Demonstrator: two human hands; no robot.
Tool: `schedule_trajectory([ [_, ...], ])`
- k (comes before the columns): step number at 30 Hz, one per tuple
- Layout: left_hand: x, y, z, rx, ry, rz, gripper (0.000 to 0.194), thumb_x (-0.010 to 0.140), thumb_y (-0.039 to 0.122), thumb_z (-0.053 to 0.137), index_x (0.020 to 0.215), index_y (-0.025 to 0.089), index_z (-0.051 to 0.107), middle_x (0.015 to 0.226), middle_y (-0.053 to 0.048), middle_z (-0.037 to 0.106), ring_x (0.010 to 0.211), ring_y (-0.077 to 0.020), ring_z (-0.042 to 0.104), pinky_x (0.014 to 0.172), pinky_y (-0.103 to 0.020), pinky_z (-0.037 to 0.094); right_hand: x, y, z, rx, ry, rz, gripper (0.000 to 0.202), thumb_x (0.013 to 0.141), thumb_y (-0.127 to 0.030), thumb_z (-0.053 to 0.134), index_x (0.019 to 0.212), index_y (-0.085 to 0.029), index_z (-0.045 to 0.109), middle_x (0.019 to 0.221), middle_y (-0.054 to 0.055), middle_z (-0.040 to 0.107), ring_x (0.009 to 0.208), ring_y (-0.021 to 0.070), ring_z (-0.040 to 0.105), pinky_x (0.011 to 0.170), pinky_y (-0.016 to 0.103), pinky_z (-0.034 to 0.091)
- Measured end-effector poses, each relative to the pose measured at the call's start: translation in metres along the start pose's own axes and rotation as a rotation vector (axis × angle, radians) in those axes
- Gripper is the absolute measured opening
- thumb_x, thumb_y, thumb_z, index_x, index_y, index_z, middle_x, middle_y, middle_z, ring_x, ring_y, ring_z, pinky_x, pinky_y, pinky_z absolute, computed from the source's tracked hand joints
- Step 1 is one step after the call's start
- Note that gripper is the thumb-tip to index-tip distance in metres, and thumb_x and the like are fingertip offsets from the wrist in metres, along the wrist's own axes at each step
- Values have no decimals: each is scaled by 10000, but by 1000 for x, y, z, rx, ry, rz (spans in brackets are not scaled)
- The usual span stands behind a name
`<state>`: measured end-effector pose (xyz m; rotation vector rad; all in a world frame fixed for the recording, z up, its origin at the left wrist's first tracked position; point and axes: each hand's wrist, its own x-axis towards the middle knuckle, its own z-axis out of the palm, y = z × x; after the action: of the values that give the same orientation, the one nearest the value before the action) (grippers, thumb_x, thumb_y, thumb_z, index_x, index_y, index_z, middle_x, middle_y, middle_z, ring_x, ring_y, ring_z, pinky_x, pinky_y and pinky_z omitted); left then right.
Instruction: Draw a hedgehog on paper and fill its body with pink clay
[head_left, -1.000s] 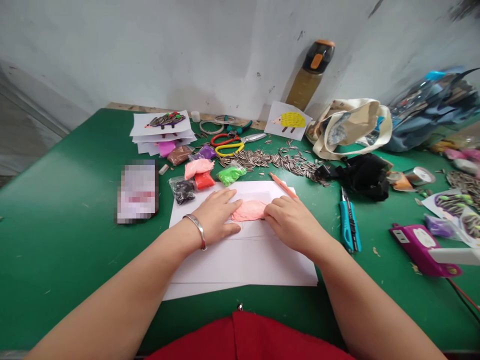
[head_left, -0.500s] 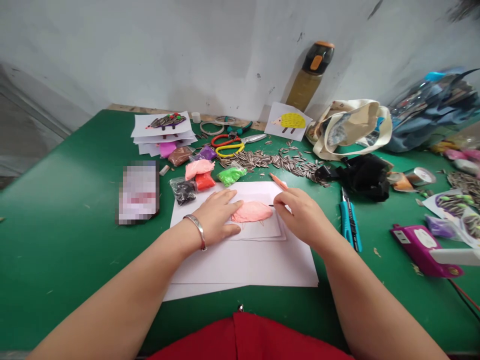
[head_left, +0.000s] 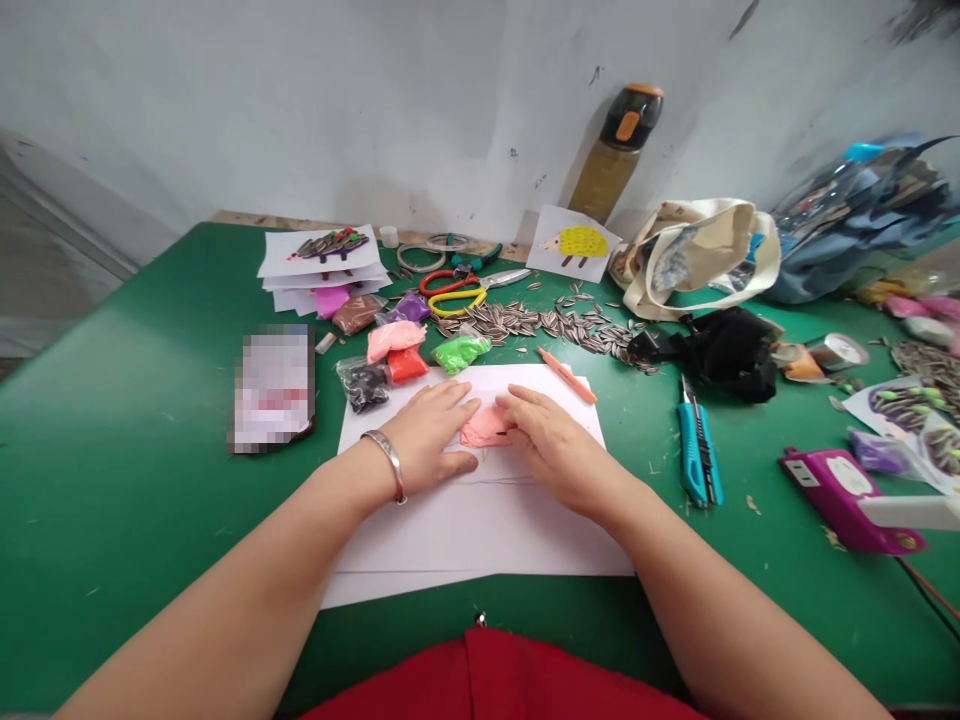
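Observation:
Flattened pink clay [head_left: 481, 428] lies on a small white sheet, on top of larger white paper [head_left: 480, 530]. My left hand [head_left: 431, 435] rests with fingers spread on the paper, its fingertips at the clay's left edge. Over the clay's right part is my right hand [head_left: 551, 445], fingers bent around a small dark, thin piece [head_left: 504, 432] whose tip touches the clay. An orange pen [head_left: 568, 376] lies at the paper's upper right. Bags of black clay [head_left: 363, 385], pink clay [head_left: 395, 341] and green clay [head_left: 461, 351] sit behind the paper.
Sunflower seeds [head_left: 592, 328] and scissors [head_left: 480, 288] lie farther back, near a hedgehog picture [head_left: 576, 244] and a bottle [head_left: 615, 155]. On the right are a teal cutter [head_left: 700, 450], a black bag [head_left: 724, 355] and a magenta device [head_left: 851, 500]. A blurred-out object [head_left: 271, 390] is left.
My right hand has moved left, from beside the clay to over its right part, with the dark piece. The orange pen shows fully now. My left hand has stayed nearly still.

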<state>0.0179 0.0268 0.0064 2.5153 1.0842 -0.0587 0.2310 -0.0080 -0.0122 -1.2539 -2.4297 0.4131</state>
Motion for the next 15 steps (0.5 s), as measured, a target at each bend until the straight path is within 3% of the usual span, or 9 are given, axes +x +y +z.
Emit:
schedule_trajectory([
  [8,-1,0,-4,24,-22,16,470,860,429,557,1225,131,557,1272,-163,502,1164,-302,472,1018,-420,365,6,-2,-2,-130,-106,-17,174,917,-89,392,946,-181,537,1071,102,631,1100,255,534,957,435,362],
  [15,-8,-5,-5,35,-12,27,423,846,447,560,1162,171,613,1256,-145,507,1146,-306,473,1003,-432,380,5,1,-5,-35,-117,16,174,935,-120,401,994,-181,553,1140,96,604,1096,231,534,929,383,396],
])
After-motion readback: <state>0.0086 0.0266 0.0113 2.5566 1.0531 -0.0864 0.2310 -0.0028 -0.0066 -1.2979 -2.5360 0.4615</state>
